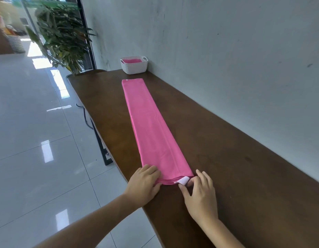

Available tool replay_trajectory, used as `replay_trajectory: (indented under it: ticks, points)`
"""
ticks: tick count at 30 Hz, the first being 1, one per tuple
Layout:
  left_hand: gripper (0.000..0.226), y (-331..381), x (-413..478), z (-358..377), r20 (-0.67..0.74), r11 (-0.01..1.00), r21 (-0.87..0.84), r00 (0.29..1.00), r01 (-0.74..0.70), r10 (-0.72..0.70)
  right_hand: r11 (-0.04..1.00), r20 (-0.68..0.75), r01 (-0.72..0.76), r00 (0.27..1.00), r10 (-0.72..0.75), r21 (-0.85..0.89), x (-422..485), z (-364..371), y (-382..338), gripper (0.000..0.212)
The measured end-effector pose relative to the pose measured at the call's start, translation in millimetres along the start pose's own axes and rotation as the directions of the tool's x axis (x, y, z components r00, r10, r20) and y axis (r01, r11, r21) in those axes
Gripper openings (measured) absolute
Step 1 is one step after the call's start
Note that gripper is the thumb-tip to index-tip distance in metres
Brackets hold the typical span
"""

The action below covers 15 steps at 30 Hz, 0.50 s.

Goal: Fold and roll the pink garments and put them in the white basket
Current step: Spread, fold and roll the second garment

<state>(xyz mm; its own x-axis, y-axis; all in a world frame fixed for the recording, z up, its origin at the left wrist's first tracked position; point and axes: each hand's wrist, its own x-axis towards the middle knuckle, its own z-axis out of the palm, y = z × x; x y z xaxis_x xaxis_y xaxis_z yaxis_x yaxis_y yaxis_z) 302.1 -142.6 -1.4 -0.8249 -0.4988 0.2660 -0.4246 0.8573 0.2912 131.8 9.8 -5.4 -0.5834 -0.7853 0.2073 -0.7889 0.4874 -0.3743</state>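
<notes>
One long pink garment point(151, 131), lengthwise toward white basket point(135, 68), near corners pinched by left hand point(143, 183) and right hand point(200, 192).

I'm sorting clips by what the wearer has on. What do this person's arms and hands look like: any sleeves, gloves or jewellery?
The left forearm and right forearm are bare as far as the picture shows; no sleeve comes into view. The left hand and right hand wear no gloves, and no ring, watch or bracelet shows. No markings are visible.
</notes>
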Motion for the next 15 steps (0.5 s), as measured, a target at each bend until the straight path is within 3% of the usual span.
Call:
replay_trajectory:
  ticks: [5, 9, 15]
  points:
    - [0.035, 11, 1, -1, 0.020, 0.999, 0.042, 1.000, 0.007, -0.008, 0.969, 0.044, 0.014, 0.999, -0.025, 0.246, 4, -2, -3, 0.046]
    - [0.026, 19, 3, 0, -0.015, 1.000, 0.018, 1.000, 0.002, -0.002, 0.934, 0.046, 0.037, 0.997, -0.057, 0.356, 8, -1, -5, 0.009]
    - [0.022, 19, 4, 6, -0.045, 0.999, 0.043, 0.999, -0.018, 0.020, 0.948, 0.047, 0.104, 0.991, -0.124, 0.301, 14, 3, 3, 0.025]
